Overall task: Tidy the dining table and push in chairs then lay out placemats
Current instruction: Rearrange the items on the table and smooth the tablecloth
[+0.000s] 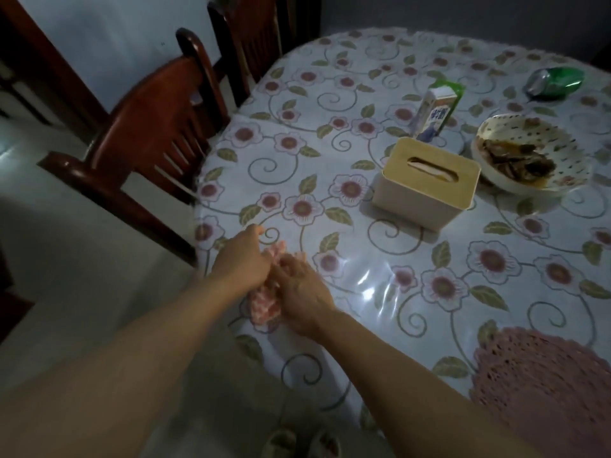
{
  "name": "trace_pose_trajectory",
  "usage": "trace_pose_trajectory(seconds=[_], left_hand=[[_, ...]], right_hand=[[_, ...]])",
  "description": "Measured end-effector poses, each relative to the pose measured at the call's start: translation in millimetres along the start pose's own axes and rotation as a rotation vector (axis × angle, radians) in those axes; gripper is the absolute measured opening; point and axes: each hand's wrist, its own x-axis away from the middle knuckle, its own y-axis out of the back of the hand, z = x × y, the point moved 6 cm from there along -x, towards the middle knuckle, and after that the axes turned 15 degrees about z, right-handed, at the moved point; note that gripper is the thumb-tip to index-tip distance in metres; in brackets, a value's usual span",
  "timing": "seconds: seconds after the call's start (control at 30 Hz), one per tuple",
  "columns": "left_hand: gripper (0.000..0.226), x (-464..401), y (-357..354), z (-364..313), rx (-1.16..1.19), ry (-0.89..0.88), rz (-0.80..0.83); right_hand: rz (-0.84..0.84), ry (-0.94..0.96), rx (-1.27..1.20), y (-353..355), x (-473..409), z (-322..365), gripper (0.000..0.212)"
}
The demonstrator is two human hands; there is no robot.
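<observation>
A crumpled pink and white cloth (264, 309) lies near the left edge of the floral-covered dining table (380, 276). My left hand (243, 256) and my right hand (302, 289) both rest on it, fingers closed into the fabric, and hide its middle. A pink crocheted placemat (542, 388) lies flat at the table's near right. A dark wooden chair (148, 133) stands angled at the table's left side, and a second chair (258, 34) stands farther back against the table.
On the table stand a beige tissue box (426, 183), a milk carton (436, 110), a dirty spotted bowl (529, 153) with food scraps, and a crushed green can (555, 82) lying on its side. Pale floor tiles lie to the left.
</observation>
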Motion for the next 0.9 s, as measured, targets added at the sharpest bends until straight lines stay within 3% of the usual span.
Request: trace_pose_trajectory(seconds=[0.13,0.37,0.53,0.7,0.8,0.9], left_hand=[[0.049,-1,-9,14,-0.011,-0.006,-0.015],[0.046,8,-34,-16,-0.002,-0.123,0.022],[0.046,18,-55,-64,-0.062,-0.225,0.124],[0.050,34,-78,-109,-0.104,-0.317,0.194],[0.051,40,-89,-135,-0.141,-0.354,0.219],[0.050,50,-100,-168,-0.160,-0.373,0.241]], right_hand=[[0.040,-0.077,-0.015,-36,-10,7,0.064],[-0.148,-0.083,-0.059,-20,30,-22,0.054],[-0.362,-0.317,-0.085,-2,125,-106,0.055],[-0.162,-0.696,-0.066,8,182,-148,0.031],[-0.332,-0.727,-0.143,41,217,-149,0.018],[-0.461,-0.721,-0.172,58,255,-161,0.024]])
